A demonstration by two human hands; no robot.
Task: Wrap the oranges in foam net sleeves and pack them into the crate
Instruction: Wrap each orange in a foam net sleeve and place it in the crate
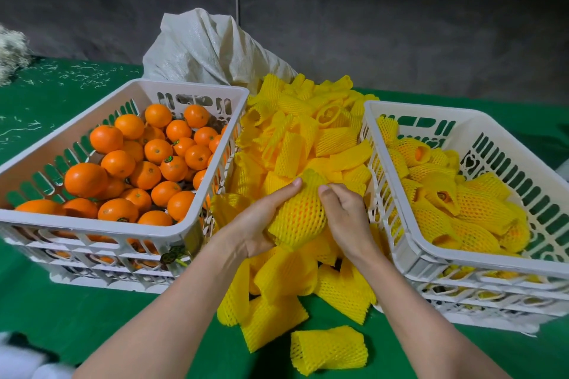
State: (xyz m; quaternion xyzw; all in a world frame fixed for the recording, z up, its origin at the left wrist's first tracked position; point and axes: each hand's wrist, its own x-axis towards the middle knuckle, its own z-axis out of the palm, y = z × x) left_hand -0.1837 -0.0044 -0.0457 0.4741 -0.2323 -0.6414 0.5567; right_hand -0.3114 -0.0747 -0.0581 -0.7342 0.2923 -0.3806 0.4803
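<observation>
Green table [77, 317] held heaped sleeves [308, 138].
Left hand [258, 218] and right hand [346, 220] clutched a sleeved orange [300, 215]; foam seemed soft, best gripped mid-body.

Both hands on one sleeved orange [300, 215] over the middle of the green desk [92, 317]. Left hand [261, 218] cups it from the left, thumb up on the net. Right hand [345, 218] grips the net on the right side, fingers curled. Below them a pile of empty foam sleeves [308, 138] fills the gap between two white crates. Left crate [92, 217] holds bare oranges [144, 175]; right crate [462, 258] holds wrapped oranges [480, 209]. One loose sleeve [329, 349] lies near the desk's front edge. Pale woven sack [209, 46] sits behind the pile.
</observation>
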